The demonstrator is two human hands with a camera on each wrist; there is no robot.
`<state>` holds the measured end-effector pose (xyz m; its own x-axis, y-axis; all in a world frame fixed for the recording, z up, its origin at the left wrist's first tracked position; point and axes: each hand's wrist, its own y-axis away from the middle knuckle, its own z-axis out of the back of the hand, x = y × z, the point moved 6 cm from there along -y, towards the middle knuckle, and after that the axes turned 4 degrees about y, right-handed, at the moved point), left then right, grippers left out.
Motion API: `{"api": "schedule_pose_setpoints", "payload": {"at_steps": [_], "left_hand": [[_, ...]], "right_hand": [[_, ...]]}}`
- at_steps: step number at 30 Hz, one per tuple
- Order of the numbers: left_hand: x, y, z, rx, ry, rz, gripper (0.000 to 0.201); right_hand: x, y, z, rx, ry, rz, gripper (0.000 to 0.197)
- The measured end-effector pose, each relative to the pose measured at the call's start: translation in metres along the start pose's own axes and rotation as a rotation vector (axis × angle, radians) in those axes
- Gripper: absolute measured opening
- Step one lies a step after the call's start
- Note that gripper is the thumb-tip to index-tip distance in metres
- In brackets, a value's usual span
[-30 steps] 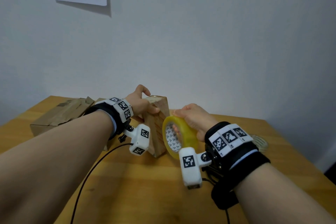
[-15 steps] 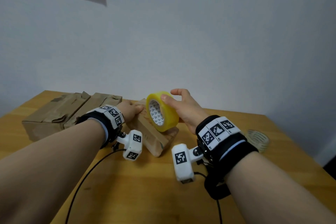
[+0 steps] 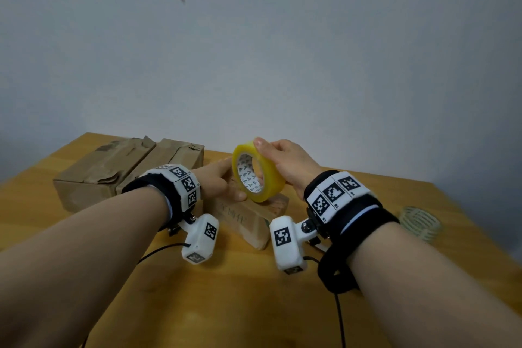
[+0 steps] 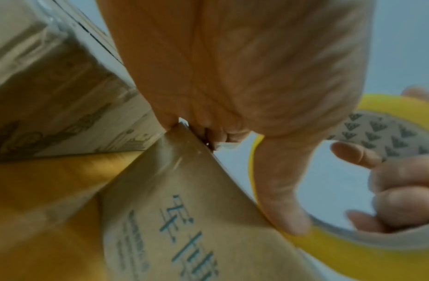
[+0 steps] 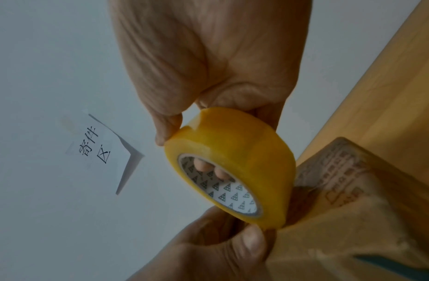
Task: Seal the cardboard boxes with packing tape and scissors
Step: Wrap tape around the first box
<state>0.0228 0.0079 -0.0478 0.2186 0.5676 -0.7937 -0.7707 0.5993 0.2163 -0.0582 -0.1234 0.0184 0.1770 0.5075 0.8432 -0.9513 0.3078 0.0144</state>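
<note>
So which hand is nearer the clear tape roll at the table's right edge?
Right. The right hand grips the yellow roll left of the clear tape roll; the left hand is farther left.

Cardboard, glossy tape and smooth wood

The tape roll (image 3: 258, 171) was glossy translucent yellow plastic on a matt printed paper core; the small box (image 3: 248, 216) under it was matt brown cardboard with a shiny film strip on one face. Left of the roll, two boxes (image 3: 127, 169) were creased, rough kraft cardboard. The worktop (image 3: 226, 305) was smooth, satin wood.
</note>
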Motion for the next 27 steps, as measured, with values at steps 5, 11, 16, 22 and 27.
{"api": "schedule_pose_setpoints", "payload": {"at_steps": [5,11,16,22,27], "left_hand": [[-0.002,0.002,-0.001,0.002,-0.211,0.083,0.097],[-0.015,0.007,-0.006,0.030,-0.493,0.050,0.090],[-0.009,0.002,-0.010,0.090,-0.646,0.057,0.092],[-0.004,-0.001,-0.011,0.119,-0.733,0.059,0.090],[-0.001,-0.003,-0.012,0.140,-0.758,0.046,0.087]], "right_hand": [[0.015,0.009,0.019,-0.033,0.134,-0.020,0.040],[-0.006,0.022,0.046,0.010,0.317,-0.121,0.042],[-0.045,0.033,0.046,0.085,0.437,-0.293,0.048],[-0.076,0.042,0.043,0.115,0.500,-0.382,0.043],[-0.091,0.042,0.034,0.171,0.629,-0.444,0.070]]}}
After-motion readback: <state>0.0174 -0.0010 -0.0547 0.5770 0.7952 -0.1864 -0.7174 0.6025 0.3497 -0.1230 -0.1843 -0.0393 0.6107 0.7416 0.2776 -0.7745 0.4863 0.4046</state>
